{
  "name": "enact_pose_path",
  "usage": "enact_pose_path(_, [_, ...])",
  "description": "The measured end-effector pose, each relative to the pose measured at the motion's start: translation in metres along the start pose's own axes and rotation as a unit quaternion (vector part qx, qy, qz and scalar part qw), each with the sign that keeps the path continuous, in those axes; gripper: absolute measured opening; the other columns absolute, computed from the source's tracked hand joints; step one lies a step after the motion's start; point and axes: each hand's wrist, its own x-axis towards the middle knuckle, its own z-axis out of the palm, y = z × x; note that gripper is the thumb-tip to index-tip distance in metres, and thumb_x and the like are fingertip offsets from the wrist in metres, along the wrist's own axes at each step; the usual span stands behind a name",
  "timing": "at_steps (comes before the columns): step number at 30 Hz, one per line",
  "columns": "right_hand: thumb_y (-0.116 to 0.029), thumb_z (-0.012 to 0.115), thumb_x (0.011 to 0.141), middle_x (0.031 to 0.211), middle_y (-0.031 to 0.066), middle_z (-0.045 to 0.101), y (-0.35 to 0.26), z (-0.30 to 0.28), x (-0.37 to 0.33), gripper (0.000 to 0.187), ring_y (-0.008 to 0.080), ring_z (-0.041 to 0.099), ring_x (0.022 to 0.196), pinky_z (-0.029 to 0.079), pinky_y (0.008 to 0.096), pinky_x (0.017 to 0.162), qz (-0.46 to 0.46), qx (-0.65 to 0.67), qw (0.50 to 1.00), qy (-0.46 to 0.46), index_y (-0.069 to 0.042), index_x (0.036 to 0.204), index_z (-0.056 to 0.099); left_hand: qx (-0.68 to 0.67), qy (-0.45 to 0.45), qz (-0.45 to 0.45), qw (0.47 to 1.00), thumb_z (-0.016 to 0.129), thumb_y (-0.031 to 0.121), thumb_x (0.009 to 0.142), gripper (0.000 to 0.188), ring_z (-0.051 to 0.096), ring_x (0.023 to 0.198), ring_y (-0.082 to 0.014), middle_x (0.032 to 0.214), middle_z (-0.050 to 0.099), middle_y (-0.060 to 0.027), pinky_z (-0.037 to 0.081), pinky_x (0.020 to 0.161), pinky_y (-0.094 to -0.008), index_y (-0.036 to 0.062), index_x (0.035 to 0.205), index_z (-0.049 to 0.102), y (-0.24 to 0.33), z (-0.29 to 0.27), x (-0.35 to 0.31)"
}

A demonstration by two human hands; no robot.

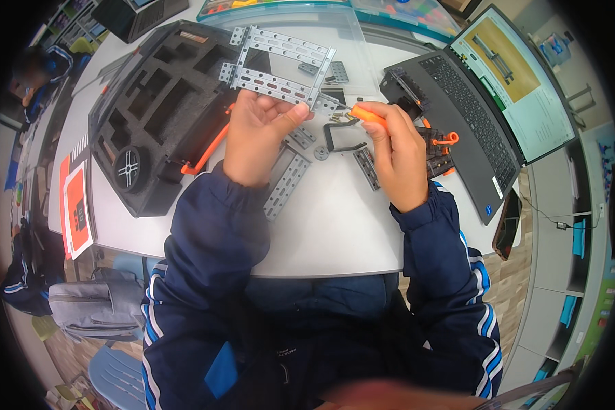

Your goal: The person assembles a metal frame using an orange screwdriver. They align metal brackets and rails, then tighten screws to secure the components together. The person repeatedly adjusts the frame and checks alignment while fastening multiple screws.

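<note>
My left hand [263, 130] is closed on the near side of a rectangular metal frame [273, 83], built from grey perforated beams and plates, and holds it above the table. My right hand [395, 150] grips a screwdriver [369, 115] with an orange handle. Its thin shaft points left and meets the frame's lower right corner, where a perforated plate sits; the tip itself is too small to make out. Below the hands lie a long perforated plate [287, 183], a black U-shaped bracket [342, 138], a small round grey part [321, 153] and a short dark beam [367, 169].
A black case with foam cut-outs [143, 130] lies at left, with a black wheel [128, 169] in its corner. An open laptop [471, 102] stands at right, beside dark parts with orange pieces [445, 139]. A phone [507, 224] lies at the right edge. Transparent boxes [301, 20] stand at the back.
</note>
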Motion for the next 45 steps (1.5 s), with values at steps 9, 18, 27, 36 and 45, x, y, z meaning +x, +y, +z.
enact_pose_path(9, [-0.013,0.053,0.095,0.086,0.0142,0.063,0.002,-0.001,-0.002,0.017,0.0259,0.06,0.068,0.047,0.0315,0.063,0.035,-0.002,0.999,-0.033,0.001,0.101,0.059,0.001,-0.012,-0.013,1.0,0.061,-0.006,0.084,0.037,0.061,0.099,-0.0198,0.109,0.061,-0.015,0.051,0.088,-0.0342,-0.0024,0.116,0.044,0.005,0.0,-0.001])
enact_pose_path(18, [-0.025,0.043,0.1,0.059,-0.0079,0.035,0.003,-0.002,-0.001,0.029,0.0007,0.028,0.049,0.023,0.0203,0.045,0.154,0.176,0.967,-0.101,-0.001,0.101,0.06,0.008,-0.019,-0.01,1.0,0.061,-0.005,0.084,0.035,0.061,0.098,-0.0189,0.109,0.062,-0.0147,0.05,0.088,-0.0345,-0.0024,0.115,0.045,0.007,-0.001,0.0])
enact_pose_path(27, [-0.03,0.042,0.1,0.06,-0.01,0.026,-0.008,-0.015,0.003,0.031,0.0,0.019,0.046,0.016,0.0192,0.041,0.333,0.384,0.847,-0.159,-0.002,0.098,0.056,0.016,-0.029,-0.001,0.999,0.061,-0.005,0.083,0.033,0.061,0.097,-0.0191,0.108,0.062,-0.016,0.049,0.088,-0.0339,-0.0036,0.113,0.045,0.01,-0.001,-0.001])
enact_pose_path(36, [-0.028,0.042,0.1,0.06,-0.0091,0.026,-0.005,-0.016,0.004,0.027,0.0006,0.018,0.046,0.014,0.0192,0.039,0.384,0.493,0.761,-0.177,-0.003,0.095,0.052,0.022,-0.03,0.008,0.999,0.06,-0.005,0.083,0.026,0.061,0.093,-0.0179,0.102,0.062,-0.0143,0.049,0.087,-0.033,-0.0026,0.105,0.047,0.009,-0.001,0.0])
enact_pose_path(45, [-0.029,0.043,0.1,0.058,-0.0095,0.026,-0.004,-0.013,0.003,0.026,0.0004,0.018,0.044,0.013,0.0193,0.038,0.393,0.539,0.721,-0.183,-0.005,0.092,0.051,0.023,-0.044,0.014,0.999,0.06,-0.004,0.083,0.026,0.061,0.093,-0.0177,0.102,0.062,-0.0137,0.048,0.087,-0.0331,-0.0038,0.107,0.048,0.009,-0.003,0.002])
